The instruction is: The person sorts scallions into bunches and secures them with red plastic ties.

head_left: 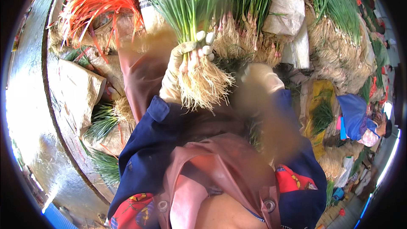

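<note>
The gloved left hand (pixel 186 61) is clamped around a bunch of green onions (pixel 193 25) just above the pale roots, which hang below the fist. To its right the right hand (pixel 260 80) is motion-blurred, so I cannot tell whether it is closed or apart. More onion bundles (pixel 250 29) lie beyond both. A firm grip near the roots likely keeps the stalks aligned.

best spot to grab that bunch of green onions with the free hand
Probably around the stems just above the roots, beside the left hand. The bunch is narrowest and tightest there; leaves fan above, roots splay loose below. The right hand could come from its own side, where the stems are bare.
</note>
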Demonstrator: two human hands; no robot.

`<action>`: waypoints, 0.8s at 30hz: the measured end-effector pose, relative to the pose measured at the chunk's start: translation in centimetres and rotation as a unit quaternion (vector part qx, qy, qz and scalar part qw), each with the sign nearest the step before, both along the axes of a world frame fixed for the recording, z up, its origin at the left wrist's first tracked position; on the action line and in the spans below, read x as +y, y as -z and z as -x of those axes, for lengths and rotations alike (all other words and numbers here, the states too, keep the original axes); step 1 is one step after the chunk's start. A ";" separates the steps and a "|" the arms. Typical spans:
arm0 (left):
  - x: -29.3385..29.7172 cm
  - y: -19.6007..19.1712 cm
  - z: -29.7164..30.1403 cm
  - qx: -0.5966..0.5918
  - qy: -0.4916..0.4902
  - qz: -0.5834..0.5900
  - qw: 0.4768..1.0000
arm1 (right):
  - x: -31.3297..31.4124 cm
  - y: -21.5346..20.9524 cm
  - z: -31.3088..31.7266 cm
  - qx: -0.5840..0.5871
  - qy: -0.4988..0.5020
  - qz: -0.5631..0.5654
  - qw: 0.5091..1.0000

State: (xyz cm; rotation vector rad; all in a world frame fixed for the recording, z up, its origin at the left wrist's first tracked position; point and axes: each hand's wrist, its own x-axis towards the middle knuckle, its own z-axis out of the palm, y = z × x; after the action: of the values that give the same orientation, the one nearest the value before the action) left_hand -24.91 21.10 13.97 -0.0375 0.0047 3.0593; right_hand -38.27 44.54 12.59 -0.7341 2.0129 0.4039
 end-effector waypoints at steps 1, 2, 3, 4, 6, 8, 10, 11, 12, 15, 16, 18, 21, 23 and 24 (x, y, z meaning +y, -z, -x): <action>-0.3 0.4 0.4 -0.012 0.000 0.015 1.000 | -0.4 -0.5 0.1 0.052 0.111 0.067 0.990; -0.3 1.0 0.6 -0.026 0.001 0.030 0.999 | -1.8 -0.8 0.9 0.096 0.251 0.133 0.954; -0.7 1.5 0.9 -0.029 0.011 0.048 0.998 | -2.3 -1.3 0.7 0.216 0.191 0.343 0.894; -0.1 2.2 0.7 -0.056 -0.034 0.076 0.995 | -4.6 -1.2 2.2 0.211 0.255 0.316 0.889; -0.4 3.1 0.7 -0.069 0.029 0.063 0.995 | -9.0 -0.6 4.1 0.325 0.155 0.348 0.866; -0.1 3.9 0.2 -0.139 -0.035 0.039 0.989 | -12.3 0.3 5.9 0.369 0.108 0.200 0.901; 0.0 4.4 0.0 -0.127 -0.049 0.089 0.987 | -13.1 0.8 7.6 0.398 0.093 0.213 0.887; 0.0 4.6 0.0 -0.120 -0.056 0.114 0.985 | -12.9 0.8 8.1 0.377 0.131 0.222 0.890; -0.1 4.8 0.1 -0.116 -0.051 0.120 0.985 | -12.1 0.7 8.5 0.353 0.171 0.272 0.879; -0.4 5.4 0.7 -0.112 -0.031 0.137 0.984 | -8.9 0.1 7.4 0.065 0.412 0.421 0.806; -0.4 5.6 0.8 -0.096 -0.008 0.149 0.984 | -8.2 0.0 6.4 -0.062 0.456 0.455 0.762; -0.3 5.9 1.0 -0.080 0.032 0.174 0.981 | -7.1 0.3 3.6 -0.143 0.429 0.520 0.725; 0.1 6.5 1.2 -0.090 0.078 0.213 0.970 | -7.3 1.1 0.6 -0.249 0.414 0.536 0.693; 0.5 6.8 1.0 -0.088 0.088 0.205 0.971 | -8.1 1.4 -0.3 -0.252 0.488 0.559 0.621; 0.6 6.9 1.0 -0.070 0.079 0.184 0.977 | -8.6 1.4 -0.5 -0.244 0.528 0.556 0.594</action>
State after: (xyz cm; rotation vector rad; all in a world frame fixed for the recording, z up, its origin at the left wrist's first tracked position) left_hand -25.90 21.75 7.06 -0.2605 0.5385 2.8457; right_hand -37.77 35.97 11.15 -0.1070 1.5783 -1.7108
